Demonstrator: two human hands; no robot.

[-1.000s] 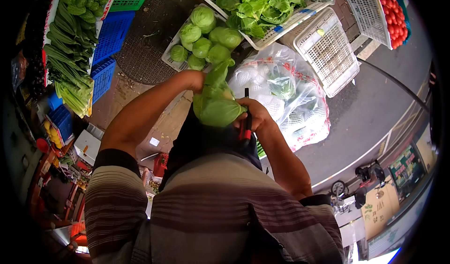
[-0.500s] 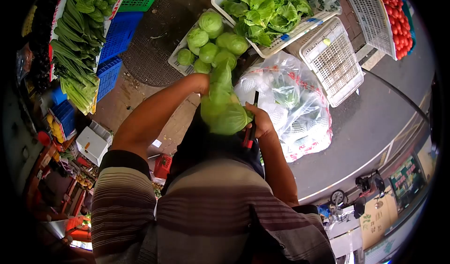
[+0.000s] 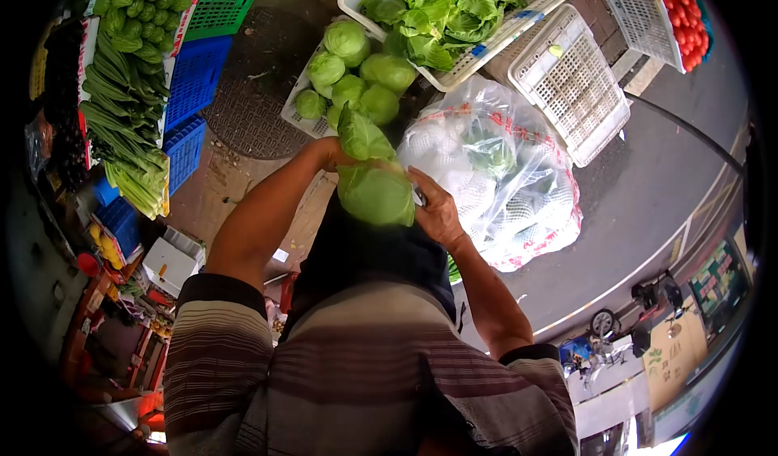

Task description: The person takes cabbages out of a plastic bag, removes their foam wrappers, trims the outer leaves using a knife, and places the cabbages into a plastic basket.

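Observation:
A green cabbage (image 3: 376,194) is held in front of my body, with a loose outer leaf (image 3: 364,138) standing up from its far side. My left hand (image 3: 331,155) grips it from the left; the fingers are mostly hidden behind the leaves. At the cabbage's right side is my right hand (image 3: 438,213), fingers bent and touching it. Only a small dark and shiny bit of the knife (image 3: 421,199) shows at these fingers. Beyond the hands, several cabbages (image 3: 348,91) lie in a white crate (image 3: 297,119).
A clear bag (image 3: 494,172) of net-wrapped produce sits to the right, near an empty-looking white crate (image 3: 571,83). Leafy greens (image 3: 446,14) fill another crate behind. Tomatoes (image 3: 681,23) are far right. Blue crates (image 3: 185,150) and vegetables (image 3: 121,100) stand left.
The cabbage's outer leaf has shifted left. My right hand has turned, and the knife's black and red length, plain before, is now mostly hidden. The view has shifted slightly.

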